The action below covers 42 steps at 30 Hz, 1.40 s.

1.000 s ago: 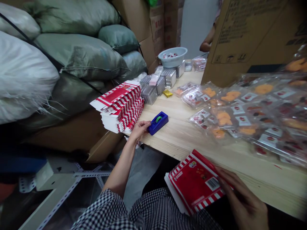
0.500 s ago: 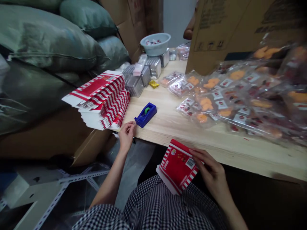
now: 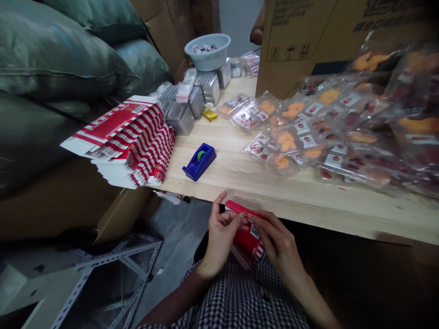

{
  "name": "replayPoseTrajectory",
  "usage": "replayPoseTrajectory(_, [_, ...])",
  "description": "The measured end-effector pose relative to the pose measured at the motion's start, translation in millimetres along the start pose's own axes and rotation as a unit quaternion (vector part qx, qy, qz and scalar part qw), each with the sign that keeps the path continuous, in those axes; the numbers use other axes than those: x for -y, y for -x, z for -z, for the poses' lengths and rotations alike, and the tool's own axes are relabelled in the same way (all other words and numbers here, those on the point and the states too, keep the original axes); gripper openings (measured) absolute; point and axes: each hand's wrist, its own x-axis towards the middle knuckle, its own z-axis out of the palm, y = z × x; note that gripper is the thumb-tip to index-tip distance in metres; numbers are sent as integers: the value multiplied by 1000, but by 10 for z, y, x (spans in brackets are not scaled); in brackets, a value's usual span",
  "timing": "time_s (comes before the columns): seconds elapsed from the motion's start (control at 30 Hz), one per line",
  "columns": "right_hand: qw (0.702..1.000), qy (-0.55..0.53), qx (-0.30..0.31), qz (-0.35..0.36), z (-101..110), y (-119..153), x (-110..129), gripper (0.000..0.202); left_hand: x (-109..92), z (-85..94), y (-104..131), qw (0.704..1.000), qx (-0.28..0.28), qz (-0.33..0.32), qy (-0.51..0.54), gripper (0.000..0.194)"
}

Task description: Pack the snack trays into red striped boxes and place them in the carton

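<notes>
A red cardboard box (image 3: 244, 241) with striped white edges and a barcode is held tilted at the table's front edge, over my lap. My right hand (image 3: 276, 235) grips its upper right side, fingers along the top flap. At the same flap, my left hand (image 3: 222, 230) presses with its thumb while the index finger sticks up behind the edge; any small piece of tape under the fingers is too small to make out. Beyond my left hand, a blue tape dispenser (image 3: 200, 162) with a green core stands on the wooden table.
Flattened red-and-white boxes (image 3: 116, 125) are stacked at the left. Behind them are clear plastic cases (image 3: 181, 116), a pale basin (image 3: 207, 52) and a yellow packet (image 3: 209, 114). Clear bags with orange pieces (image 3: 286, 141) cover the right side, before a large carton (image 3: 308, 45).
My left hand has left the tape dispenser's cutting end and come right to the top flap of the red box. My right hand still holds the box, now shifted slightly left in view.
</notes>
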Motion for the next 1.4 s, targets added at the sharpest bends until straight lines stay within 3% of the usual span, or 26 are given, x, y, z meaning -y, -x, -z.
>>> replayPoseTrajectory(0.17, [999, -10, 33, 3, 57, -80, 50, 42, 7, 3, 25, 1000, -6, 21, 18, 81])
replayPoseTrajectory(0.4, [991, 6, 130, -23, 159, -179, 113, 49, 63, 18, -12, 1000, 18, 13, -9, 79])
replayPoseTrajectory(0.5, [992, -22, 117, -39, 186, -202, 78, 45, 146, 151, -102, 988, 16, -33, -150, 72])
replayPoseTrajectory(0.63, [990, -77, 97, -74, 271, -203, 11, 39, 209, 382, -247, 907, -35, -128, -400, 62])
replayPoseTrajectory(0.73, [987, -116, 26, -107, 412, -185, -75, 33, 150, 484, -358, 869, -43, -193, -453, 59])
replayPoseTrajectory(0.8, [975, -152, -60, -150, 523, -172, -146, 29, 70, 498, -437, 879, -10, -216, -426, 59])
replayPoseTrajectory(0.87, [944, -205, -164, -202, 614, -159, -215, 29, -13, 477, -525, 913, 78, -168, -363, 56])
replayPoseTrajectory(0.97, [883, -274, -288, -248, 667, -130, -308, 35, -101, 400, -679, 943, 231, -24, -240, 46])
replayPoseTrajectory(1.03, [864, -287, -323, -257, 644, -95, -367, 39, -131, 337, -797, 946, 259, 31, -191, 42])
replayPoseTrajectory(1.13, [860, -290, -334, -254, 568, -10, -461, 40, -187, 249, -964, 957, 222, 30, -185, 45])
replayPoseTrajectory(1.27, [863, -300, -325, -245, 521, 108, -579, 39, -424, 158, -1028, 943, 220, -54, -244, 52])
replayPoseTrajectory(1.33, [871, -303, -312, -228, 555, 134, -612, 37, -579, 125, -975, 903, 251, -164, -307, 43])
replayPoseTrajectory(1.4, [881, -309, -294, -204, 617, 125, -622, 37, -676, 111, -917, 835, 286, -290, -369, 35])
